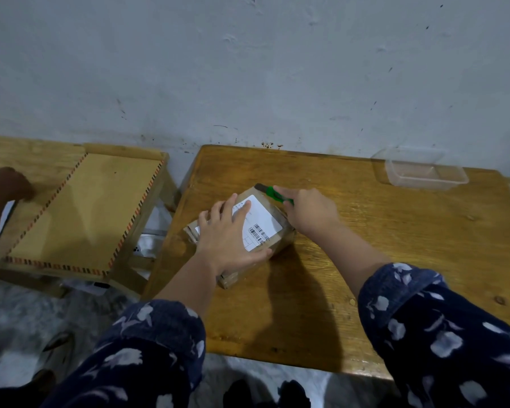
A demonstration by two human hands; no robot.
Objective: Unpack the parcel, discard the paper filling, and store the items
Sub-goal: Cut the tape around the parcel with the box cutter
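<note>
A small brown cardboard parcel point(273, 240) with a white barcode label lies on the wooden table point(395, 245), near its left half. My left hand point(227, 234) lies flat on top of the parcel with fingers spread, pressing it down. My right hand point(312, 212) grips a green utility knife point(273, 193) whose tip rests at the parcel's far top edge. The parcel's near side is partly hidden under my left hand and wrist.
A clear plastic container point(421, 170) stands at the table's far right by the wall. To the left, a lower wooden stand holds a large brown envelope point(83, 213) with a striped border. Another person's hand point(8, 184) is at the far left edge.
</note>
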